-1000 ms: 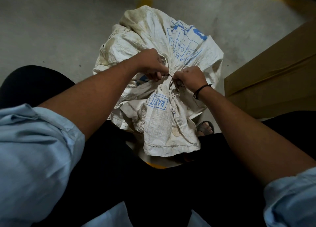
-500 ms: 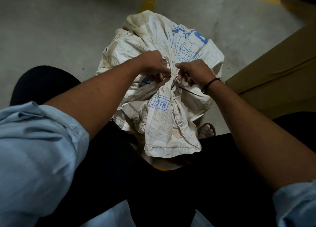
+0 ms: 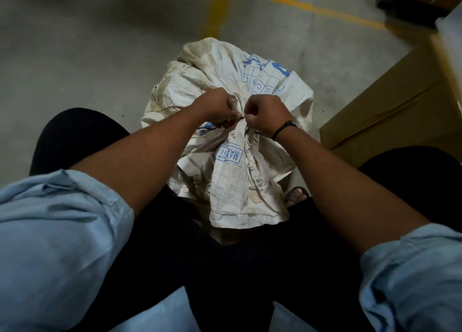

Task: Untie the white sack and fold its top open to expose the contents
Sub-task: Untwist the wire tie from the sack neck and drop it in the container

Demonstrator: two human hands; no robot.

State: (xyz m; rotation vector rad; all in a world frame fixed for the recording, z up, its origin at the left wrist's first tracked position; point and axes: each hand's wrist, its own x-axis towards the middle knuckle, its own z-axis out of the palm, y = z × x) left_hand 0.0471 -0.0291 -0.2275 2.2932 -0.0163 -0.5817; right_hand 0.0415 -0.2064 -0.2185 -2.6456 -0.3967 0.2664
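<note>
At sack (image 3: 225,181) neck: both hands, left hand (image 3: 220,109) and right hand (image 3: 267,111), pinching dark tie (image 3: 258,133); yanking risks tightening knot.

The sack (image 3: 232,141) is white woven cloth, stained yellowish-brown along its upper left folds, with blue printed lettering and a blue box outline on its gathered top. A dark cord (image 3: 257,133) circles its neck. The floor (image 3: 82,56) is grey concrete crossed by yellow painted lines (image 3: 295,4). The cardboard box (image 3: 397,106) is plain brown. Both rolled sleeves (image 3: 50,244) are pale blue, the trousers (image 3: 237,269) black, and a black band (image 3: 283,129) rings the right wrist.
</note>
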